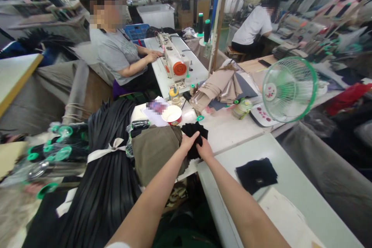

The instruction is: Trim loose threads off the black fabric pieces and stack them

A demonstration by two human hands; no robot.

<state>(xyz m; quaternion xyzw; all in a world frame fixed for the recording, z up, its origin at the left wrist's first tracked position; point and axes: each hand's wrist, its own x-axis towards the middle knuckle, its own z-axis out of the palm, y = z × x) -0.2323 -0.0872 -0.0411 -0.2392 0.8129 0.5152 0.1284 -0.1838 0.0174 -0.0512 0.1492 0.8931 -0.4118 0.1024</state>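
A stack of black fabric pieces (192, 128), its edges fanned out, is between my two hands at the near edge of the white table. My left hand (190, 141) grips it from the left, thumb on top. From the right, my right hand (204, 148) closes on the same stack; some of its fingers are hidden behind the cloth. Olive fabric pieces (157, 147) lie just left of my left hand. On the pale table to the right rests another dark fabric stack (257, 174).
A white and red bowl (171, 115) and a yellow-capped bottle (174, 95) stand beyond my hands. A green fan (290, 89) is at the right. Bundled black strips (112, 162) hang at the left. One person sits at a sewing machine (174, 56).
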